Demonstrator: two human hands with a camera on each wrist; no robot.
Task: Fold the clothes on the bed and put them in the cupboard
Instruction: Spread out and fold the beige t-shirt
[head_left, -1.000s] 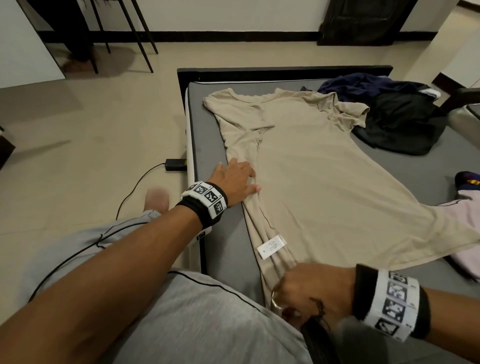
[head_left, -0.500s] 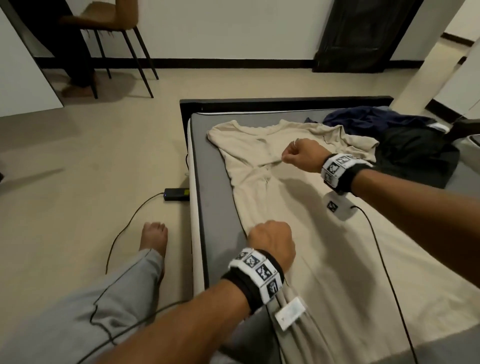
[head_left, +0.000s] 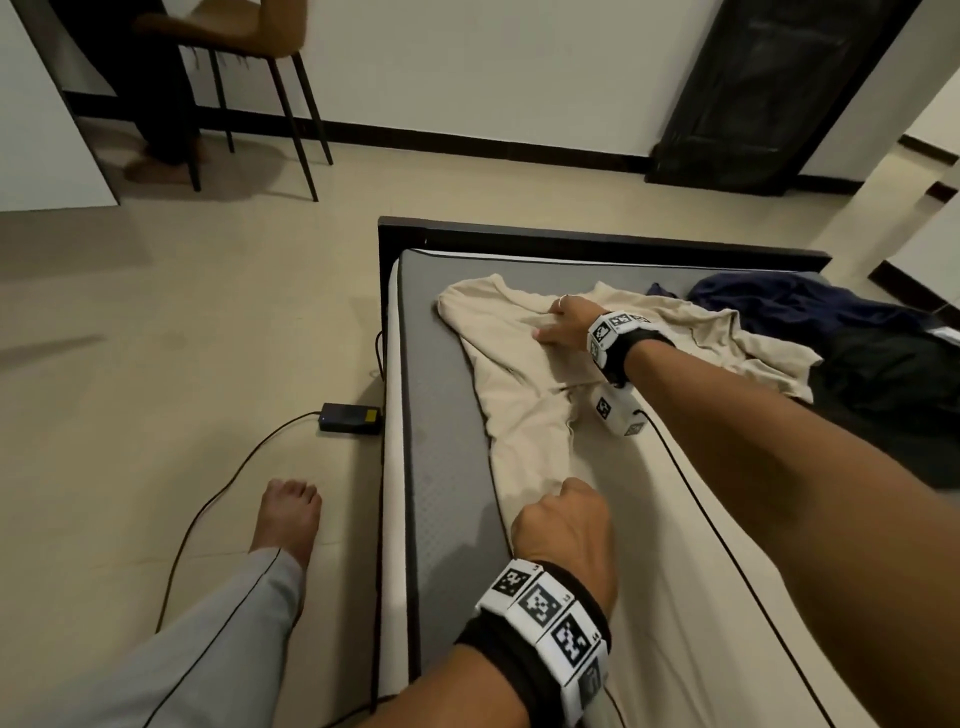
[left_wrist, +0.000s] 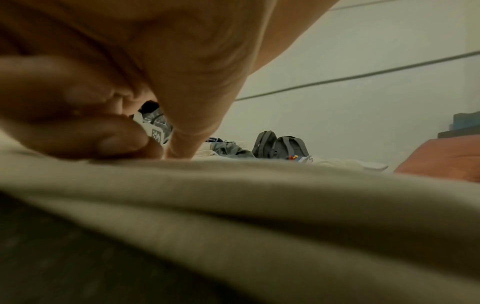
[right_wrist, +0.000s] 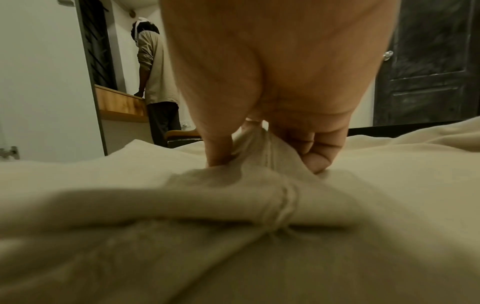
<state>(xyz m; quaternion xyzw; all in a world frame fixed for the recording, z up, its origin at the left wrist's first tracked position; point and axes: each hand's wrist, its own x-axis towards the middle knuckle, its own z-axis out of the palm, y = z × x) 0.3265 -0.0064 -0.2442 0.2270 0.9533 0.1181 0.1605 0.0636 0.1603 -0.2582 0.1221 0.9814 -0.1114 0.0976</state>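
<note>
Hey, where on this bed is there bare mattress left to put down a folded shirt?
A bare grey strip of mattress runs along the bed's left edge, between the frame and the beige shirt, and across the far end beyond the collar. The far right corner is crowded with the navy garment and black garment. Both the left hand and right hand occupy the shirt.

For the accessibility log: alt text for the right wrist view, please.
The right hand pinches a bunched fold of the beige shirt, which fills the lower frame. Behind stand a dark door and a person facing away.
</note>
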